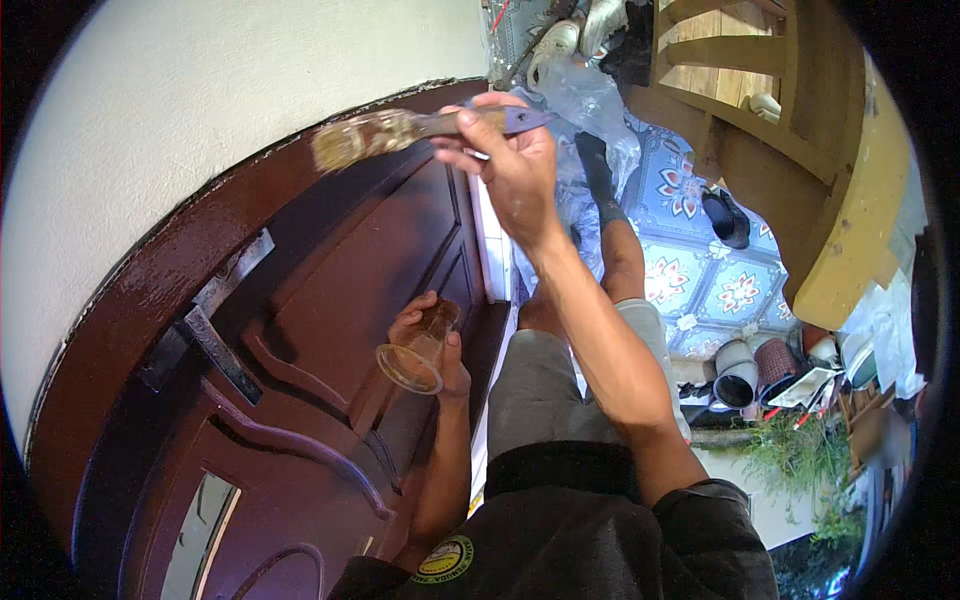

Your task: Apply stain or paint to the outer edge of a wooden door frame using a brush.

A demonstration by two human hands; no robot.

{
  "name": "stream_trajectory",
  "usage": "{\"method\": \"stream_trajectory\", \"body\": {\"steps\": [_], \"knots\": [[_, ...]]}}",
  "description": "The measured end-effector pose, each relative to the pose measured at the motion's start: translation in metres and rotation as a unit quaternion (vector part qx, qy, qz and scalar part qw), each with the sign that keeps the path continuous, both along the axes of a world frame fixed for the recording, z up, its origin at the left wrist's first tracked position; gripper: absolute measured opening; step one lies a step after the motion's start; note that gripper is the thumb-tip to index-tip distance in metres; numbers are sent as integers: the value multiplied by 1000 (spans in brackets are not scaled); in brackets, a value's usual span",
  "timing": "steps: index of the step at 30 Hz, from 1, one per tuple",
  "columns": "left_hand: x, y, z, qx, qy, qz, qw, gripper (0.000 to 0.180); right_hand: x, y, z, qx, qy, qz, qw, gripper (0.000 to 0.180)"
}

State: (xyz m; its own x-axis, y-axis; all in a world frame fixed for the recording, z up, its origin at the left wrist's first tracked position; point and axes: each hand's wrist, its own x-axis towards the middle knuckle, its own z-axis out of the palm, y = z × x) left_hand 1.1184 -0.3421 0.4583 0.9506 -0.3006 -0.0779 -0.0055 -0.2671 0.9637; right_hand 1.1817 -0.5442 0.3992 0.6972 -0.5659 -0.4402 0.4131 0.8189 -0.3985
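Observation:
My right hand (515, 165) is raised and closed around the handle of a paintbrush (365, 138). The brush points left, and its worn, pale bristles are at the brown door frame (255, 200); I cannot tell whether they touch it. Lower down, my left hand (452, 365) grips a clear plastic cup (412, 368), tilted with its wide rim toward me. A little brownish stuff shows inside the cup. Behind the cup is a dark brown panelled door (320, 300) with metal lock plates (225, 350).
A cream wall (180, 90) borders the frame. Crumpled clear plastic sheeting (585, 100) lies over the blue patterned tiles (740, 290) by my feet. At the right stands a wooden bench (860, 230). Several pots (737, 375), shoes (555, 45) and a dark slipper (727, 218) are around.

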Motion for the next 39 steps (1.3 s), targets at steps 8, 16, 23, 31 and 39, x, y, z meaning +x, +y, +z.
{"method": "stream_trajectory", "body": {"steps": [8, 16, 23, 31, 39], "knots": [[-2, 1, 1, -9, -1, 0, 1000, 44, 17, 17, -20, -20, 76, -23, 997, 27], [7, 6, 11, -37, 8, 12, 999, 41, 4, 1, -31, -37, 232, -40, 971, 31], [1, -6, 15, -21, 24, 12, 999, 44, 4, 4, 43, 19, -49, -13, 999, 31], [1, -2, 14, -21, 7, 28, 999, 44, 2, -1, 8, -42, 160, 22, 986, 26], [0, 5, 11, 1, -12, 10, 1000, 42, -12, 15, 29, -32, -18, 7, 999, 25]]}}
